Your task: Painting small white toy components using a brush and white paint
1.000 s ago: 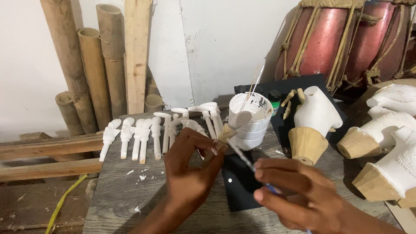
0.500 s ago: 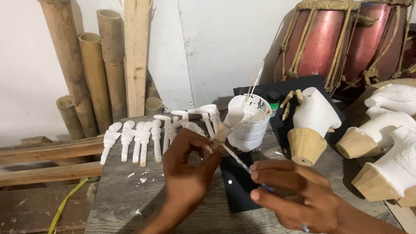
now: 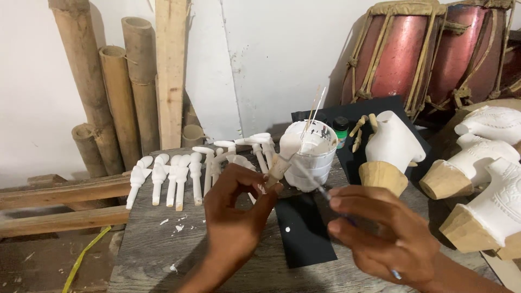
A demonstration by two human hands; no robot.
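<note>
My left hand [image 3: 234,217] pinches a small carved wooden piece [image 3: 284,159], its top part white and its lower end bare wood. It is held tilted above the grey board. My right hand [image 3: 380,233] grips a thin paintbrush [image 3: 309,178] whose tip touches the piece. Just behind them stands a white plastic cup of paint [image 3: 312,153] with thin sticks standing in it.
A row of white-painted carved pieces [image 3: 179,176] lies on the grey wooden board [image 3: 157,244]. A black sheet [image 3: 301,228] lies under my hands. White carved torsos on wooden bases [image 3: 388,152] stand at right. Bamboo poles [image 3: 116,97] and red drums [image 3: 418,54] line the wall.
Both hands have stayed close together over the board. The piece and brush have shifted slightly, with the brush stroking along the piece.
</note>
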